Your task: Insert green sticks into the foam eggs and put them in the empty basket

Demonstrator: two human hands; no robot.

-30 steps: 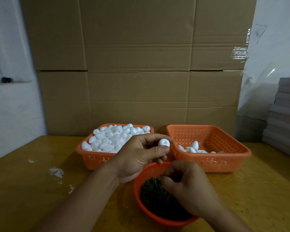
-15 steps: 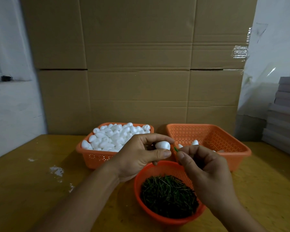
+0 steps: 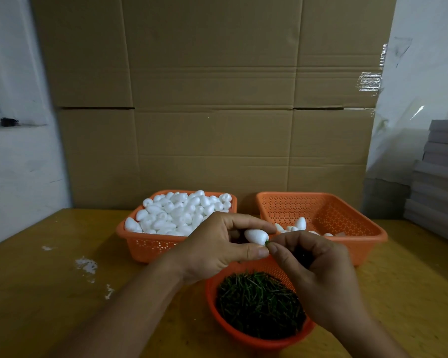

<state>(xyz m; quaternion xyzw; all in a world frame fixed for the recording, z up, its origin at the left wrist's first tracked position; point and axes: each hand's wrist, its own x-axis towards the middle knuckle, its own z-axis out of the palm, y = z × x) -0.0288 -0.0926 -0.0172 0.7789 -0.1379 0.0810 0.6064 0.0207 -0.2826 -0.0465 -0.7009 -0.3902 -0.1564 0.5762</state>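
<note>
Insertion step: left hand (image 3: 217,248) pinches foam egg (image 3: 256,236); right hand (image 3: 318,275) grip pinches green stick (image 3: 266,243) at egg's tip. Next: push straight in, then drop into right basket (image 3: 367,229).

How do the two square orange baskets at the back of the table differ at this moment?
The left basket is heaped with plain white foam eggs up to its rim; the right basket holds only a few eggs near its front left, with most of its perforated floor bare. The left basket sits behind the left hand, the right basket behind the right hand. Both are orange perforated plastic.
</note>
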